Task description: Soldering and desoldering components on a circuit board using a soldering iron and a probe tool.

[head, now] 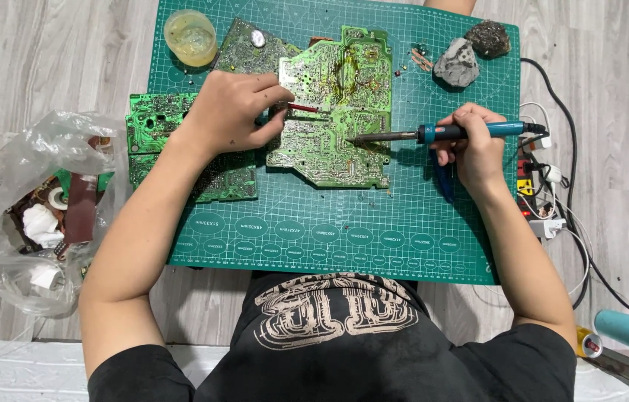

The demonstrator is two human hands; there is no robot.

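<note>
Both hands closed: left hand point(236, 112) pinching red-handled tool point(304, 109); right hand point(474, 145) gripping soldering iron point(433, 134).

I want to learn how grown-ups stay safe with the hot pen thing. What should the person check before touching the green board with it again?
1. Soldering iron gripped on its blue handle, away from the metal end: ok, the right hand holds the handle only.
2. Tip resting on the large circuit board, not on skin: ok.
3. Left hand clear of the tip: ok, it is apart from it, holding a thin red-handled tool.
4. Board lying flat on the green cutting mat: ok.
5. Cord free of tangles near the power strip: not ok, several cables cross there.
6. Iron hot enough: cannot tell.
</note>
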